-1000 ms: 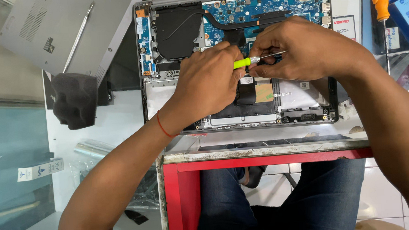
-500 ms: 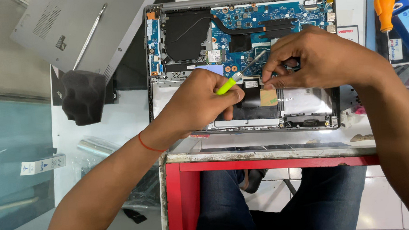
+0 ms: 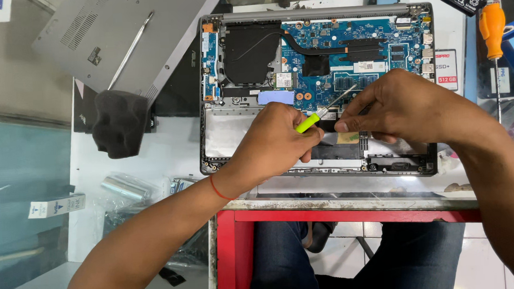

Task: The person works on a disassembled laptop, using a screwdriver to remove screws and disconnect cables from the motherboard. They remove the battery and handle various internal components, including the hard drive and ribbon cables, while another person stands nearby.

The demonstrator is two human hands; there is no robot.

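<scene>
1. Nearest the camera: red table frame [image 3: 352,215] under a worn pale tabletop edge; the person's dark trousers show below it.
2. Left hand [image 3: 271,147] lies on the lower half of the opened laptop [image 3: 315,90], fingers curled shut around the yellow-green handle of a small screwdriver [image 3: 319,116]. A red thread circles that wrist.
3. Right hand [image 3: 400,106] sits just beside the left, thumb and forefinger pinched together near the screwdriver's metal shaft; whether they actually grip it, I cannot tell.
4. Screwdriver tilts up and right, tip over the blue motherboard [image 3: 346,59] near the laptop's middle.
5. Laptop lies base-up with its cover off: black fan at upper left, heat pipe across the top.
6. Left of it: black foam block [image 3: 120,124].
7. Farther back: grey bottom cover [image 3: 119,35] with a thin metal tool resting on it.
8. Far right: orange-handled screwdriver [image 3: 493,30], lying well apart from the hands.
</scene>
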